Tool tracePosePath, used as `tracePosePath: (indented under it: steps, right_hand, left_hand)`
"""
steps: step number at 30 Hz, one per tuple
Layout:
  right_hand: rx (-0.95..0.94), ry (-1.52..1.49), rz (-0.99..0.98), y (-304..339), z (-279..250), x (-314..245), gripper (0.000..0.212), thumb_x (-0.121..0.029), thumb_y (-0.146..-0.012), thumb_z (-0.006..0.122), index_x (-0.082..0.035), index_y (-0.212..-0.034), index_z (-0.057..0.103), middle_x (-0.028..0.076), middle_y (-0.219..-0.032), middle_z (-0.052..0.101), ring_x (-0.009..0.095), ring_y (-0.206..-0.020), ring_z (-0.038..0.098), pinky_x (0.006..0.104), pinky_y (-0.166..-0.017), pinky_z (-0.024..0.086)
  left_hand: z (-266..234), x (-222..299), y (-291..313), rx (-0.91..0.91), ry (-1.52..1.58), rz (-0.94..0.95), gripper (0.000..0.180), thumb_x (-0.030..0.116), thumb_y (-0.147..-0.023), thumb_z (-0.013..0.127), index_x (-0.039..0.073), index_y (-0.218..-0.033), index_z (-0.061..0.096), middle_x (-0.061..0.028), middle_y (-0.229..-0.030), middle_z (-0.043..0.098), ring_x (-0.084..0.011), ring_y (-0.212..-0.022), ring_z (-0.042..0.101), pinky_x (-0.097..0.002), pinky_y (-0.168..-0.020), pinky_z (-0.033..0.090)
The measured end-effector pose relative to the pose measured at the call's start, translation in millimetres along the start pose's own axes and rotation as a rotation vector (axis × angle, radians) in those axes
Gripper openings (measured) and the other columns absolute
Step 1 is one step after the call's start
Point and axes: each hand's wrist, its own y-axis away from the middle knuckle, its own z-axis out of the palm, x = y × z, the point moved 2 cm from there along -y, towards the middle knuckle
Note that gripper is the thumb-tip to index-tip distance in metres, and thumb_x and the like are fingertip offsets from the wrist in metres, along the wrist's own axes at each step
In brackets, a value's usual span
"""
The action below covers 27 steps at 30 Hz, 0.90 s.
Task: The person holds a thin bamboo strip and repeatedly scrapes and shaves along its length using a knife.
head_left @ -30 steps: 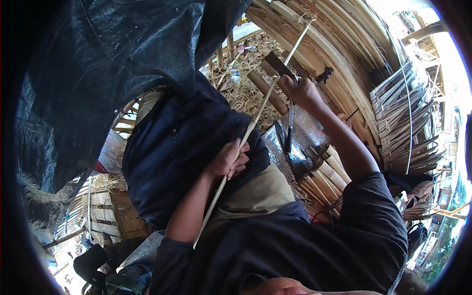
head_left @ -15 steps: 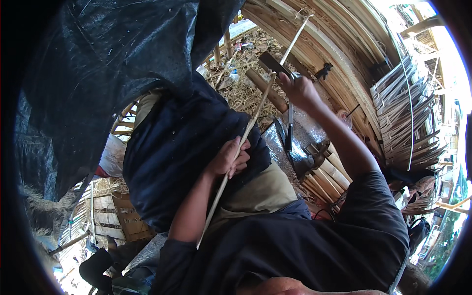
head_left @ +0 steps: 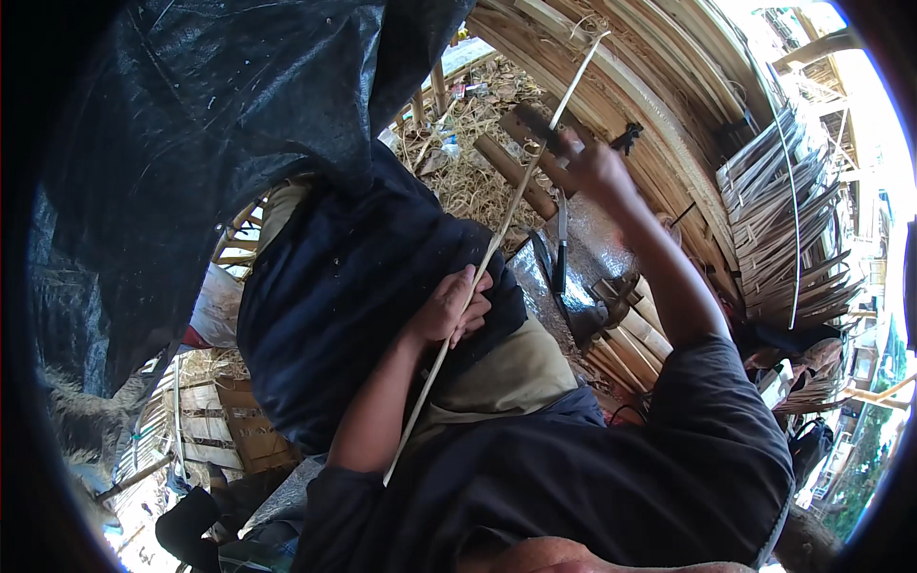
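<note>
A long, thin, pale wooden stick (head_left: 508,220) runs slantwise from my left upper arm up past the stacked wood at the top. My left hand (head_left: 451,307) is closed around its lower half, over the dark cloth on my lap. Higher up, my right hand (head_left: 602,174) grips a broad-bladed knife (head_left: 527,124), slightly blurred, whose blade crosses the stick. Its handle is mostly hidden by my fingers. Below that lies a second knife (head_left: 561,267) with a black handle, on a shiny silver sheet (head_left: 602,250).
Long wooden strips (head_left: 659,119) are piled along the upper right, beside bundled dry leaves (head_left: 788,215). A thick bamboo piece (head_left: 511,172) lies among shavings (head_left: 468,186). Cut bamboo lengths (head_left: 626,358) rest near my right elbow. Dark plastic sheeting (head_left: 220,143) hangs at left.
My right hand and the knife have shifted slightly to the right. A small curl seen on the stick near the blade no longer shows. The left hand has barely moved.
</note>
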Motion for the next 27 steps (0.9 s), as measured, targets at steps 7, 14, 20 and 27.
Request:
tracePosePath:
  steps: [7,14,20,27]
  right_hand:
    - [-0.007,0.169,-0.13,13.5,-6.5,-15.2,0.062,-0.057,-0.101,0.035,-0.003,-0.117,0.061,0.023,-0.073,0.067,0.037,-0.067,0.07,0.045,-0.053,0.055]
    - [0.003,0.07,0.013,40.7,7.1,-26.7,0.077,-0.066,-0.096,0.041,0.003,-0.078,0.071,0.032,-0.083,0.067,0.041,-0.092,0.07,0.0485,-0.082,0.054]
    - [0.269,0.119,-0.184,66.0,20.9,-15.9,0.067,-0.061,-0.094,0.051,0.001,-0.081,0.071,0.027,-0.085,0.069,0.041,-0.086,0.07,0.0481,-0.077,0.056]
    - [0.108,0.124,0.017,39.1,-9.4,-3.5,0.078,-0.07,-0.093,0.043,0.002,-0.084,0.073,0.027,-0.087,0.07,0.036,-0.093,0.071,0.0472,-0.082,0.055]
  left_hand:
    - [1.4,-0.1,1.0,0.014,0.014,-0.007,0.047,0.055,-0.105,0.026,0.013,-0.088,0.04,0.0046,-0.049,0.032,-0.0056,-0.035,0.033,-0.0208,-0.031,0.028]
    - [-3.5,-4.5,0.0,0.005,-0.005,0.018,0.047,0.055,-0.104,0.026,0.012,-0.09,0.039,0.0049,-0.05,0.031,-0.0054,-0.034,0.032,-0.0209,-0.03,0.029]
    - [-5.5,-4.1,2.1,-0.032,0.014,0.002,0.047,0.054,-0.105,0.028,0.011,-0.092,0.041,0.0047,-0.05,0.032,-0.0053,-0.035,0.033,-0.0212,-0.031,0.031]
    - [4.3,-4.8,-7.7,0.104,-0.263,0.169,0.039,0.044,-0.107,0.034,0.009,-0.094,0.047,0.0042,-0.052,0.035,-0.0045,-0.04,0.038,-0.0208,-0.034,0.036]
